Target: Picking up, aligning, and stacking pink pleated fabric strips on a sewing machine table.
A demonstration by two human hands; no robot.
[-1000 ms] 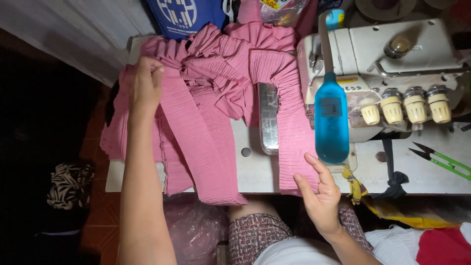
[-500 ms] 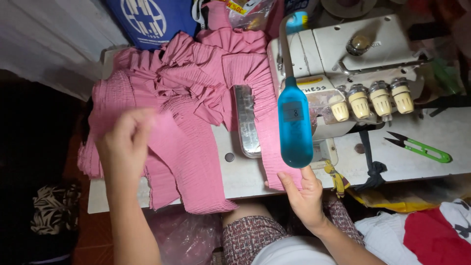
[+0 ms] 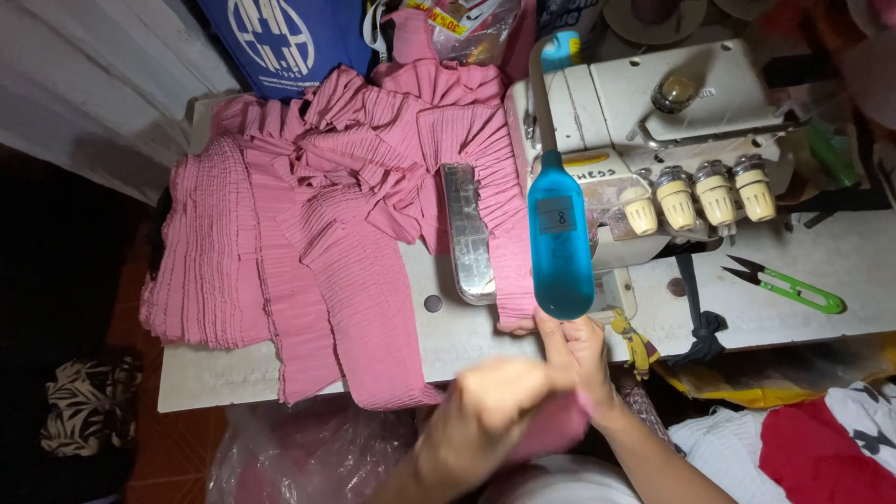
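I have one view only, from the camera on the person's head, so no second view overlaps it. It looks steeply down and slightly forward, close over the work. My hands (image 3: 532, 392) sit at the bottom edge, low and near the lens, blurred. Beyond them the counter (image 3: 868, 271) fills the middle of the frame, the sewing machine (image 3: 653, 121) beyond and right of the hands, pink fabric (image 3: 317, 215) beyond and left.
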